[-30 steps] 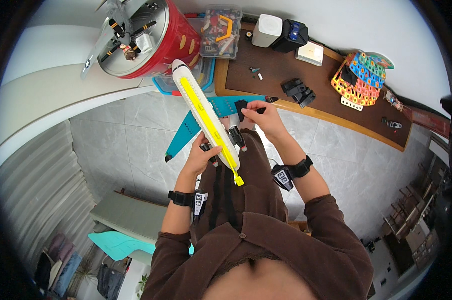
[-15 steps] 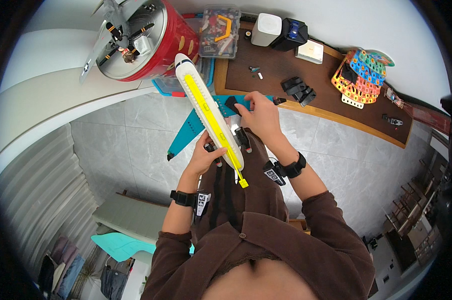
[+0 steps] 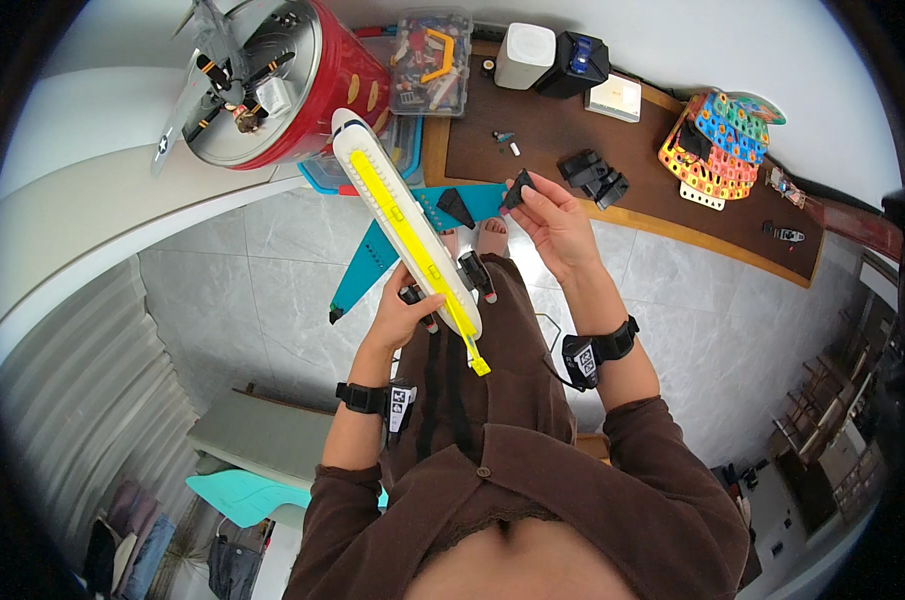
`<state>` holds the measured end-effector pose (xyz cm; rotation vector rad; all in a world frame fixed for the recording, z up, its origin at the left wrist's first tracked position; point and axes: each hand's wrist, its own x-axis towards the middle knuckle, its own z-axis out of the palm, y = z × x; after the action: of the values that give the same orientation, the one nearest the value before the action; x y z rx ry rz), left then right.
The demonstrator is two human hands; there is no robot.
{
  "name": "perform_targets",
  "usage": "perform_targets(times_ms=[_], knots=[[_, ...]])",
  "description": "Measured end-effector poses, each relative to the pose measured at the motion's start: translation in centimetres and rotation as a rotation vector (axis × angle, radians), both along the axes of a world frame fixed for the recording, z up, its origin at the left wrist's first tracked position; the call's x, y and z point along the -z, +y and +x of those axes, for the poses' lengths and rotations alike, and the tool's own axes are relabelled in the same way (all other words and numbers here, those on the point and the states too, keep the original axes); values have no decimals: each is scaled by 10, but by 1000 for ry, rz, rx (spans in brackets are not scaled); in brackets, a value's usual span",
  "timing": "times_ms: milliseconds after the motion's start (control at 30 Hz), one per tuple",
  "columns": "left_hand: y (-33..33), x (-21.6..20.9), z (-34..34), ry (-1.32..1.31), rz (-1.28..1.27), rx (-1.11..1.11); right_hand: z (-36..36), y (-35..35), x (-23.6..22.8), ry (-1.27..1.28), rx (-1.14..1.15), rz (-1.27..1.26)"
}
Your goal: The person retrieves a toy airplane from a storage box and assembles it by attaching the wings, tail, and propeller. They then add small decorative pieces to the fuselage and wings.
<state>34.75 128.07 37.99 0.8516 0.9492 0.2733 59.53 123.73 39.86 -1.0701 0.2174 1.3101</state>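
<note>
A toy airplane built of bricks, with a white body point(image 3: 424, 228) and a yellow strip point(image 3: 397, 214) along it, slants across the middle. Its teal wings point(image 3: 364, 268) spread to both sides, and dark engine-like parts point(image 3: 477, 275) sit near the tail. My left hand point(image 3: 404, 310) grips the body near the tail, thumb on the yellow strip. A black wedge-shaped piece point(image 3: 455, 207) lies on the right wing. At that wing's outer part, my right hand point(image 3: 554, 225) pinches another black piece point(image 3: 517, 190). Its fingers hide the wing tip, so I cannot tell whether the piece is attached.
Beyond the plane stands a brown table point(image 3: 532, 130) bearing black blocks point(image 3: 594, 178), small loose pieces, a white canister point(image 3: 525, 57) and a colourful perforated toy point(image 3: 710, 150). A clear box of bricks point(image 3: 430, 62) sits beside a red drum point(image 3: 337, 85) with a grey model aircraft point(image 3: 234, 75) on top.
My right hand has moved outward along the right wing, uncovering the wedge piece, and now holds a black piece near the wing's end. My left hand keeps its grip; the plane has barely shifted.
</note>
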Motion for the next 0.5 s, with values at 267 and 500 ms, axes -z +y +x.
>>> perform_targets(times_ms=[267, 500], knots=[[0, 5, -1, 20, -24, -9, 3, -4, -1, 9, 31, 17], [4, 9, -2, 36, -19, 3, 7, -7, -5, -101, 114, -15]])
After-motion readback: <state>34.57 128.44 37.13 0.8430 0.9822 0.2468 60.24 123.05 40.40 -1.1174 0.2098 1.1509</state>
